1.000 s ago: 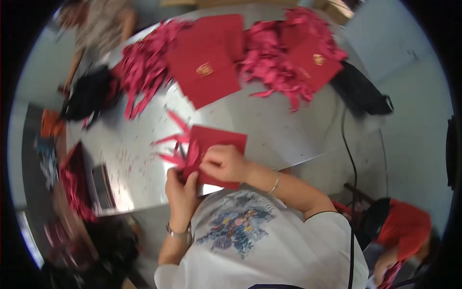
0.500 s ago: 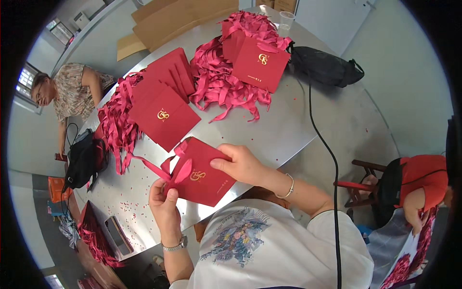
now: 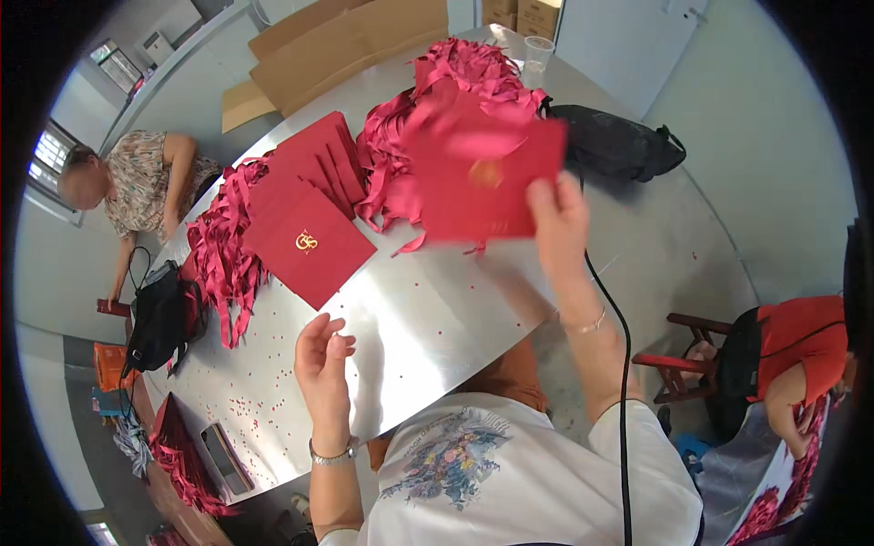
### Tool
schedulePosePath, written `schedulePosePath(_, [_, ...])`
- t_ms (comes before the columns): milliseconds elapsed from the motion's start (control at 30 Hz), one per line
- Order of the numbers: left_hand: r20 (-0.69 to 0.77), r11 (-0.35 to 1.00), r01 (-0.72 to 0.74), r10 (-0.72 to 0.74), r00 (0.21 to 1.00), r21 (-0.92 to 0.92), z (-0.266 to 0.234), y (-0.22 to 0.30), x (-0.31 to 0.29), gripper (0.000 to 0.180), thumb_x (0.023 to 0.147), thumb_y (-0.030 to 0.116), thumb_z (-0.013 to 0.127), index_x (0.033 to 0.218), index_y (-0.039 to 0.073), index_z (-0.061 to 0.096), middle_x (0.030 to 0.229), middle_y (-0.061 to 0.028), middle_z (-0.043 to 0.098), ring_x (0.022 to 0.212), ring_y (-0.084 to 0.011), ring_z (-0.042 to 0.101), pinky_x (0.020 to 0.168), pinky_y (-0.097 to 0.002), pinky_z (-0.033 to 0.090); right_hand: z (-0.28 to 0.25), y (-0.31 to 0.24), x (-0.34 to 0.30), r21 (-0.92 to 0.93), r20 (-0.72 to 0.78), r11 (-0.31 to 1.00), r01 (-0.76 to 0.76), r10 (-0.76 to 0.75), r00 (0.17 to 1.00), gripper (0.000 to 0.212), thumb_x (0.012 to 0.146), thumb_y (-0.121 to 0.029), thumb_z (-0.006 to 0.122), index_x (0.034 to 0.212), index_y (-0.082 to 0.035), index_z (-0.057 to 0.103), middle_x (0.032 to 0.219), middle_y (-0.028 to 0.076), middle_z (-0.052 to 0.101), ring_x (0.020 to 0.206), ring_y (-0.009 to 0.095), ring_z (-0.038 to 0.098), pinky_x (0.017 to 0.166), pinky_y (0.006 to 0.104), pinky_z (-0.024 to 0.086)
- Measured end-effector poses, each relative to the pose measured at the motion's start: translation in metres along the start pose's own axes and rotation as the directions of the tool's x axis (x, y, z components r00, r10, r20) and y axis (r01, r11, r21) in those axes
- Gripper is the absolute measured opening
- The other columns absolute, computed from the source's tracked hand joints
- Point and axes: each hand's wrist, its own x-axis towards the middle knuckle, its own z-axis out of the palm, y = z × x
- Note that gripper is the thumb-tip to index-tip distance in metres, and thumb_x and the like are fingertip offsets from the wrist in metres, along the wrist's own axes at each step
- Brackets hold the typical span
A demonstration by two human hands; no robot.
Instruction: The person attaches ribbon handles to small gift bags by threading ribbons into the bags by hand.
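A flat red gift bag [image 3: 473, 200] with a gold emblem and a ribbon is held in my right hand [image 3: 558, 218], blurred by motion. It is over the far right pile of red ribbons [image 3: 464, 62] and hides most of the bags there. My left hand [image 3: 324, 357] is over the table's near part, holding nothing, with its fingers loosely bent and apart. Just beyond it lies a fanned stack of similar red bags [image 3: 314, 246], their ribbons [image 3: 228, 237] heaped along the left side.
The metal table [image 3: 410, 337] has red specks on it. A black bag [image 3: 619, 141] and plastic cup [image 3: 538, 53] stand far right. At left are another black bag [image 3: 162, 318], a phone [image 3: 226, 458] and a person [image 3: 150, 177]. A black cable [image 3: 623, 364] hangs at right, near another person [image 3: 801, 346].
My right hand has carried the red gift bag away and to the right, over the far pile. My left hand has let go of its ribbon.
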Motion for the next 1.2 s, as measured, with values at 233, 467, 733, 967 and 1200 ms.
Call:
schedulePosePath(233, [-0.05,0.996,0.086,-0.086,0.995,-0.001,-0.026,-0.016,-0.011,0.028,0.095,0.01,0.062,0.119,-0.001,0.056,0.105,-0.0091,0.066,0.083,-0.0132,0.063,0.074,-0.0255,0.052,-0.042,0.104,0.095,-0.671,0.042,0.726,0.153,-0.17,0.985,0.037,0.088,-0.019,0.064,0.119,-0.001,0.058,0.112,0.02,0.062,0.104,0.029,0.059,0.09,0.0395,0.047])
schedulePosePath(467, [-0.102,0.973,0.01,0.014,0.995,0.229,-0.059,-0.026,-0.008,0.023,0.092,0.009,0.063,0.112,-0.001,0.062,0.101,-0.0072,0.067,0.083,-0.0125,0.062,0.075,-0.0248,0.05,-0.035,0.099,0.058,-0.365,-0.032,0.928,-0.076,0.07,0.997,0.049,0.085,-0.011,0.068,0.129,0.003,0.051,0.117,0.019,0.064,0.107,0.027,0.063,0.092,0.0374,0.05])
schedulePosePath(733, [0.187,0.345,-0.445,0.578,0.795,0.827,-0.053,-0.006,0.131,0.036,0.084,0.011,0.066,0.118,0.001,0.061,0.114,-0.0179,0.064,0.106,-0.0349,0.059,0.089,-0.0415,0.047,-0.01,0.058,0.005,-0.679,0.206,0.631,0.376,-0.328,0.922,0.041,0.086,-0.007,0.064,0.125,-0.001,0.055,0.122,0.016,0.058,0.113,0.033,0.055,0.098,0.0397,0.044])
schedulePosePath(967, [0.351,-0.058,-0.372,0.495,0.795,0.926,-0.03,-0.007,0.187,0.035,0.084,0.016,0.066,0.116,0.005,0.064,0.119,-0.0121,0.064,0.114,-0.0287,0.057,0.095,-0.0427,0.042,0.067,0.068,-0.029,-0.457,0.752,0.487,0.744,-0.236,0.616,0.023,0.082,-0.01,0.061,0.104,-0.005,0.065,0.108,0.012,0.063,0.102,0.032,0.057,0.092,0.0432,0.044])
schedulePosePath(1200, [0.311,0.113,-0.395,0.439,0.843,0.912,-0.024,-0.011,0.158,0.024,0.075,0.007,0.068,0.099,0.007,0.067,0.092,-0.0115,0.062,0.095,-0.0304,0.058,0.083,-0.0435,0.044,0.093,0.072,-0.032,-0.523,0.831,0.3,0.798,-0.031,0.556,0.011,0.082,-0.015,0.06,0.09,-0.007,0.062,0.092,0.009,0.063,0.091,0.028,0.057,0.081,0.0408,0.043])
